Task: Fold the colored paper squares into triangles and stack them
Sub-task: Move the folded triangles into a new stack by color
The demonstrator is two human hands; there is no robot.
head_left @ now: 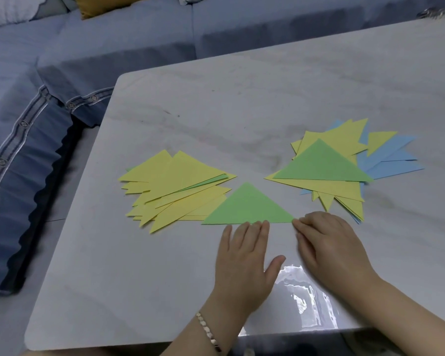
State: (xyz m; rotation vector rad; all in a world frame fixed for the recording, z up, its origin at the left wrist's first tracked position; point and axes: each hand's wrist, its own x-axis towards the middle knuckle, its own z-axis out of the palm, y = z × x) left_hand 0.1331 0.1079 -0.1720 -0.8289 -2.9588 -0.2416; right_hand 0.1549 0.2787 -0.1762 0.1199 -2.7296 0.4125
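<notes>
A green paper triangle lies flat on the marble table, its long folded edge toward me. My left hand lies flat with straight fingertips touching that edge near its middle. The fingertips of my right hand press at the triangle's right corner. To the left sits a loose pile of yellow triangles with a green one tucked inside. At the right is a stack of folded triangles, blue at the bottom, yellow above and a green triangle on top.
A blue sofa with a pleated skirt runs along the table's left and far sides. A yellow cushion lies on it at the back. Glare marks the table's near edge. My left wrist wears a bracelet.
</notes>
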